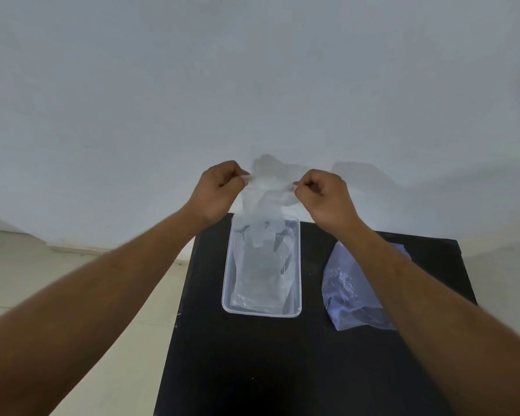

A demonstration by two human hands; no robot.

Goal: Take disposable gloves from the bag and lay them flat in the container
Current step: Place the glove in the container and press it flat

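Up above the far end of the container (pixel 226 283), both hands are closed into loose fists, each pinching a top corner of one thin, see-through glove (pixel 266 202). The left hand (pixel 216 190) grips the glove's left edge between thumb and fingertips; the right hand (pixel 324 195) does the same on the right edge, so the glove hangs stretched between them. Its lower part droops down and reaches into the far end of the container, just below the hands. Inside the container, nearer the person than the hands, more clear gloves (pixel 261 274) lie flat. Under the right forearm, beside the container but apart from it, the plastic bag (pixel 350 283) lies crumpled on the black table (pixel 252 364). Behind the hands stands a pale wall (pixel 252 85).
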